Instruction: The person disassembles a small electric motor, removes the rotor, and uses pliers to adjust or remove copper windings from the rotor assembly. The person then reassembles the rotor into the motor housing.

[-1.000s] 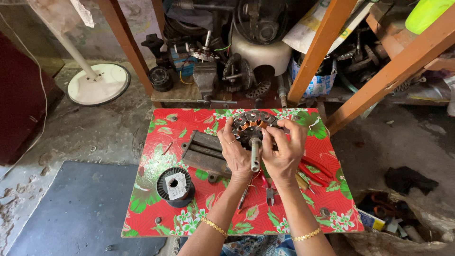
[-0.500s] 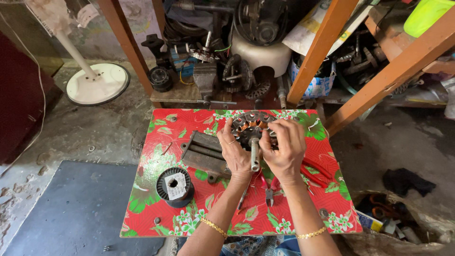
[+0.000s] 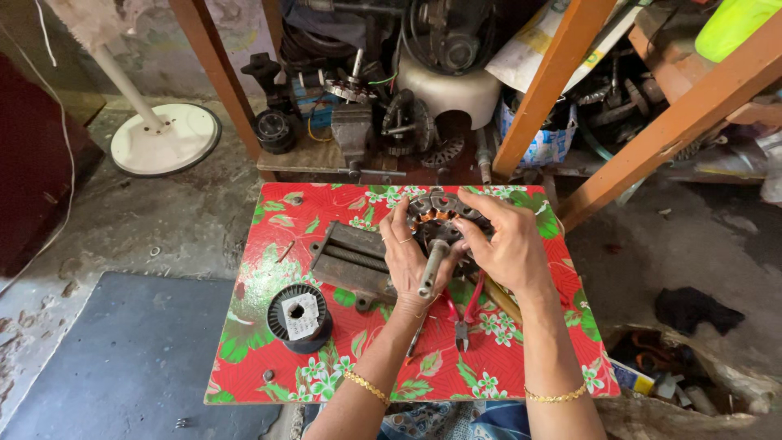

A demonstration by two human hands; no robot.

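Stator windings [image 3: 444, 224], a ring of copper coils on a dark metal core with a steel shaft [image 3: 432, 269] sticking out toward the camera, are sitting near the far middle of the small table [image 3: 269, 367], which is wearing a red cloth printed with green leaves and white flowers. Starting at the far left, a white round fan base [image 3: 163, 140] with its pole is lying on the grey concrete floor, and a grey mat [image 3: 122, 358] is lying nearer the camera. On the table's left part a black spool [image 3: 300, 316] of wire is standing, and just beyond it a grey metal block [image 3: 350, 259] is lying flat. The left hand [image 3: 411, 261] is curling around the near left side of the stator, fingers bent and pressing on the coils, thumb beside the shaft. The right hand [image 3: 509, 244] is gripping the right side, fingers closing over the rim. Below the hands, red-handled pliers [image 3: 464, 314] are lying on the cloth. Behind the table a wooden shelf frame [image 3: 554, 81] is holding motor parts.
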